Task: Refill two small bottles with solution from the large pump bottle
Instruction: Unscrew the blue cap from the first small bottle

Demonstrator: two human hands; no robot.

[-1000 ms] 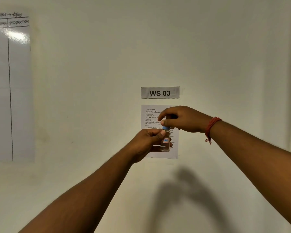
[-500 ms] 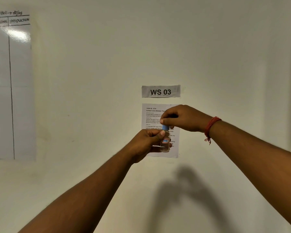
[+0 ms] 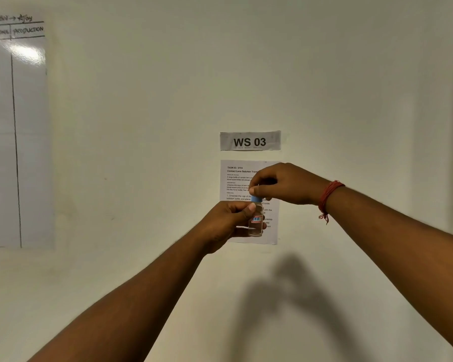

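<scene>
**Capped vial held at centre frame, cap pinched from above**

Barely shifted since the earlier frame: same pose, both hands a touch lower against the printed sheet (image 3: pixel 249 184) on the wall. Left hand (image 3: pixel 226 223) wrapped snugly round the small bottle (image 3: pixel 255 222), just right of centre, upright, clear liquid inside. Right hand (image 3: pixel 285 184) closed narrowly on the blue cap (image 3: pixel 256 199) from above, thumb and fingertips. Judged light, rigid, smooth, probably glass: breakable if dropped, slick when wet. Best gripped round the labelled body, twisted only at the cap. Pump bottle nowhere in view
</scene>
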